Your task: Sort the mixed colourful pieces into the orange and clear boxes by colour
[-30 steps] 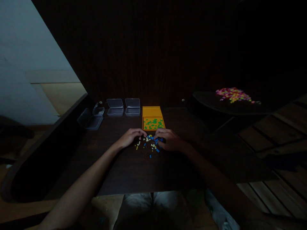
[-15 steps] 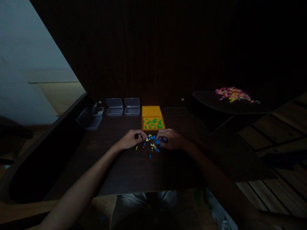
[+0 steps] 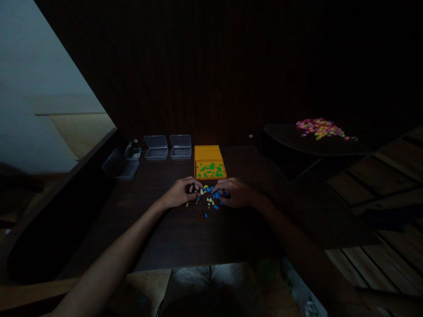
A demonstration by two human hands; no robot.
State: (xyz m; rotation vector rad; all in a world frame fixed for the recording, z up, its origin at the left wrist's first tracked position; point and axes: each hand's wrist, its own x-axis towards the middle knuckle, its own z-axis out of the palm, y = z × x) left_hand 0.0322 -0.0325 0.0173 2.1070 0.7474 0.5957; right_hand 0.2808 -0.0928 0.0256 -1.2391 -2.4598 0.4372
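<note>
A loose pile of tiny building bricks lies on the dark table between my hands, with blue bricks point(image 3: 216, 207), white bricks point(image 3: 210, 200), yellow bricks point(image 3: 187, 204) and dark brown bits among them. At the pile's left edge rests my left hand point(image 3: 181, 192), its thumb and curved fingers apart beside some white bricks. My right hand point(image 3: 235, 193) reaches over the blue bricks on the right, index finger and thumb spread, partly covering them. Just beyond the hands stands an open yellow box point(image 3: 208, 153) with green bricks point(image 3: 211, 167) scattered inside its tray.
Clear plastic boxes with raised lids stand at the back left: one box point(image 3: 156, 153), another box point(image 3: 181, 152), and more by the side panel, including a larger box point(image 3: 127, 169). A heap of colourful pieces point(image 3: 320, 127) lies on a curved shelf point(image 3: 284, 137) at the right.
The view has shifted slightly. My right index finger has stretched a little further left over the blue bricks. My left hand stays nearly in place at the pile's edge.
</note>
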